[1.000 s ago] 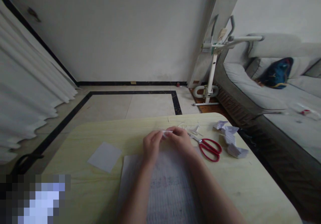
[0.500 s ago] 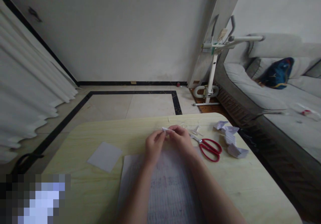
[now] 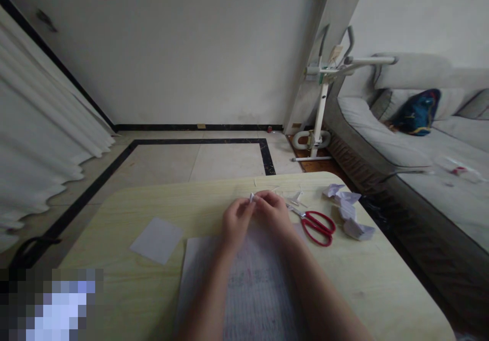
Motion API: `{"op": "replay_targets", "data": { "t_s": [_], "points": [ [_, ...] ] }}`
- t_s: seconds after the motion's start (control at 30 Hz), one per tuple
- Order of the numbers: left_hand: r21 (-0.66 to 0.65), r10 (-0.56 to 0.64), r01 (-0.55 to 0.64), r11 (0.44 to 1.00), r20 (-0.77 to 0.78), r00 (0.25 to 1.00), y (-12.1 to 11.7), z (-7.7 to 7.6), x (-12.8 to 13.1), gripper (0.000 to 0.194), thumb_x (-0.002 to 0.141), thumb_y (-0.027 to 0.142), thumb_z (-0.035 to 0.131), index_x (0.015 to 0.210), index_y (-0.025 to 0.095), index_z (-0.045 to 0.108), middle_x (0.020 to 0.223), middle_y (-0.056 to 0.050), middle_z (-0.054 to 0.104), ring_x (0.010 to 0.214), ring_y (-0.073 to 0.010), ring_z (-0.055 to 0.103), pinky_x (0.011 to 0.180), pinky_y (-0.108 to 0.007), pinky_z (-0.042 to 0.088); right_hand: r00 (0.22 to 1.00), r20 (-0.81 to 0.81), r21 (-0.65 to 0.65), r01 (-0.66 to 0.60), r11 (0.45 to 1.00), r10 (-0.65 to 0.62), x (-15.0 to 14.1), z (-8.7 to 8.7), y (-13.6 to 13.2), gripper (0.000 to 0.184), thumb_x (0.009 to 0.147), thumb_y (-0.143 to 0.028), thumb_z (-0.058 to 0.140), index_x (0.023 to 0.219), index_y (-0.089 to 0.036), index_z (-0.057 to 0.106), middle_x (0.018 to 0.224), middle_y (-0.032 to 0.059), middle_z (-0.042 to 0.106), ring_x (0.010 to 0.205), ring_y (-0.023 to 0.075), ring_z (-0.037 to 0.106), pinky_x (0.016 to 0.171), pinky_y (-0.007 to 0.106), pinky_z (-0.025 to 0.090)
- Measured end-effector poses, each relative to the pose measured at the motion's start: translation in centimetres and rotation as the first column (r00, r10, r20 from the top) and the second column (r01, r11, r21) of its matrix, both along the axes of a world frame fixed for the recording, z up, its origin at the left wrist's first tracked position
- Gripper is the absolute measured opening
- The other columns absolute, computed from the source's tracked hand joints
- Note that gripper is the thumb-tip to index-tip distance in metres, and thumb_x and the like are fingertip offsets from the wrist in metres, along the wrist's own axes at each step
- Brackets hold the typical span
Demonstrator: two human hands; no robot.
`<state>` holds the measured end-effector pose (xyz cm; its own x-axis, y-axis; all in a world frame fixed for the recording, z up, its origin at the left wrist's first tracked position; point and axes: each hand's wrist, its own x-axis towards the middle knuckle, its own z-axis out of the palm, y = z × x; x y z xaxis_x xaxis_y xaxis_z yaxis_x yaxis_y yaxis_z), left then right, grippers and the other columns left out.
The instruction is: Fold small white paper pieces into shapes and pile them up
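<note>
My left hand (image 3: 236, 221) and my right hand (image 3: 272, 212) meet above the far middle of a pale wooden table (image 3: 114, 290). Both pinch one small folded piece of white paper (image 3: 252, 197) between their fingertips. Under my forearms lies a lined sheet of paper (image 3: 252, 290). Red-handled scissors (image 3: 315, 225) lie just right of my right hand. A blank white square of paper (image 3: 156, 238) lies to the left of my left hand.
Crumpled paper pieces (image 3: 348, 211) and small scraps (image 3: 294, 196) lie near the table's far right edge. Beyond the table stand a white exercise machine (image 3: 324, 96) and a grey sofa (image 3: 412, 142) with a blue bag (image 3: 416, 112). White curtains (image 3: 38, 147) hang at the left.
The small paper between my fingers has turned and looks shorter now. Both hands have stayed almost in place, and the view has shifted slightly.
</note>
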<state>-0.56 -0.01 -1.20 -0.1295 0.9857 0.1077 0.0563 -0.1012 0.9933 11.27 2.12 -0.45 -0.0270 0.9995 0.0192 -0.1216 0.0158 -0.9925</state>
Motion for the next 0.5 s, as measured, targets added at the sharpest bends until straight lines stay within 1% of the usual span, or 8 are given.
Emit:
{"op": "replay_targets", "data": {
  "t_s": [0.17, 0.33, 0.4, 0.5],
  "points": [
    [0.009, 0.112, -0.112, 0.994, 0.007, 0.994, 0.16, -0.01, -0.36, 0.023, 0.079, 0.037, 0.06, 0.078, 0.015, 0.067, 0.068, -0.002, 0.065, 0.063, -0.0144, 0.058, 0.06, -0.021, 0.045, 0.997, 0.077, 0.044, 0.009, 0.999, -0.013, -0.28, -0.25, -0.2, 0.014, 0.073, -0.031, 0.064, 0.071, -0.018, 0.06, 0.064, -0.0008, 0.058, 0.06, 0.0134, 0.053, 0.057, 0.024, 0.042],
    [0.008, 0.082, -0.082, 0.997, -0.032, 0.996, 0.01, 0.41, -0.31, 0.022, 0.08, 0.035, 0.06, 0.075, 0.015, 0.068, 0.065, -0.001, 0.064, 0.061, -0.0138, 0.057, 0.059, -0.021, 0.044, 0.996, 0.088, 0.078, -0.017, 0.997, 0.01, -0.2, -0.38, -0.28, 0.015, 0.074, -0.031, 0.062, 0.068, -0.018, 0.057, 0.062, -0.0021, 0.055, 0.06, 0.0129, 0.05, 0.059, 0.024, 0.04],
    [0.007, 0.075, -0.074, 0.997, -0.023, 0.997, -0.1, 0.64, -0.25, 0.022, 0.08, 0.035, 0.06, 0.079, 0.014, 0.069, 0.07, -0.003, 0.066, 0.066, -0.015, 0.059, 0.062, -0.022, 0.046, 0.995, 0.095, 0.079, -0.021, 0.997, 0.014, -0.16, -0.33, -0.27, 0.016, 0.074, -0.031, 0.062, 0.068, -0.018, 0.056, 0.062, -0.0021, 0.054, 0.059, 0.0126, 0.049, 0.058, 0.024, 0.04],
    [0.001, 0.052, -0.052, 0.999, 0.025, 0.998, -0.24, 0.83, -0.15, 0.026, 0.08, 0.037, 0.059, 0.088, 0.014, 0.068, 0.086, -0.007, 0.07, 0.079, -0.0177, 0.063, 0.069, -0.024, 0.047, 0.998, 0.064, 0.07, 0.007, 0.998, -0.012, -0.07, -0.24, -0.19, 0.018, 0.074, -0.032, 0.062, 0.065, -0.019, 0.053, 0.06, -0.003, 0.051, 0.057, 0.0121, 0.048, 0.056, 0.023, 0.039]
  ]
}}
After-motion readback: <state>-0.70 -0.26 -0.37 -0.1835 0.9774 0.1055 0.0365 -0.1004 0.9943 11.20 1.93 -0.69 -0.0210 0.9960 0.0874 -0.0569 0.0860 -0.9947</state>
